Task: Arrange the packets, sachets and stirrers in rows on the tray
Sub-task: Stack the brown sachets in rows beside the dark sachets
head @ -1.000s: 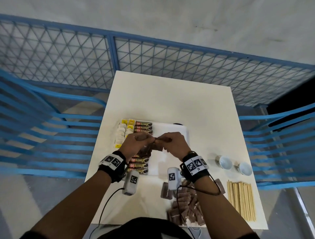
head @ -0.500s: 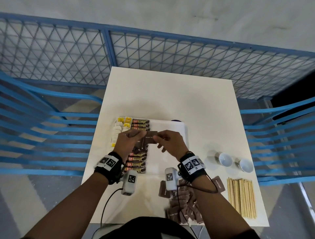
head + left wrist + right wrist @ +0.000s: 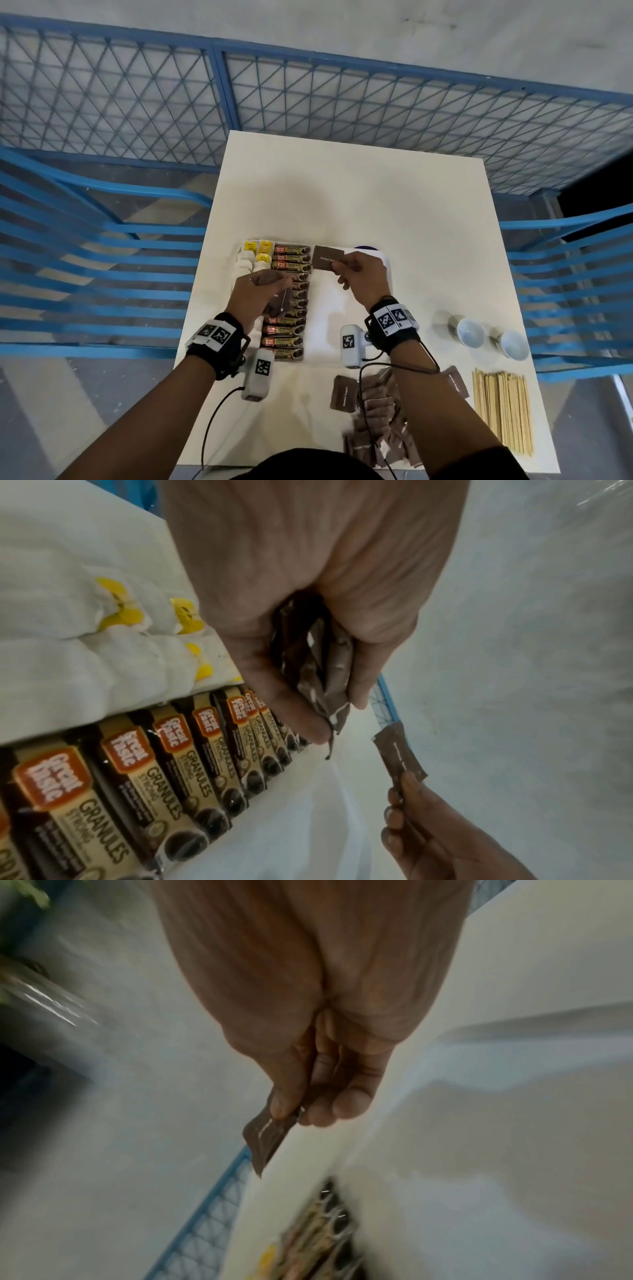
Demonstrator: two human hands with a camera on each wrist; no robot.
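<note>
One brown sachet (image 3: 327,257) is pinched by the right hand (image 3: 363,279) above the tray (image 3: 342,301); spare sachets (image 3: 318,669) are gripped by the left hand (image 3: 255,294). A flat placing beside the coffee packets (image 3: 289,260) is probably called for next.

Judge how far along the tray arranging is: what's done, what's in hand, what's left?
Done: the tea bags and the coffee packets lie in columns on the tray's left side. In hand: the right hand pinches one brown sachet over the tray's far end; the left hand grips a bunch of them. Left: the sachet pile and the stirrers, both on the table.
</note>
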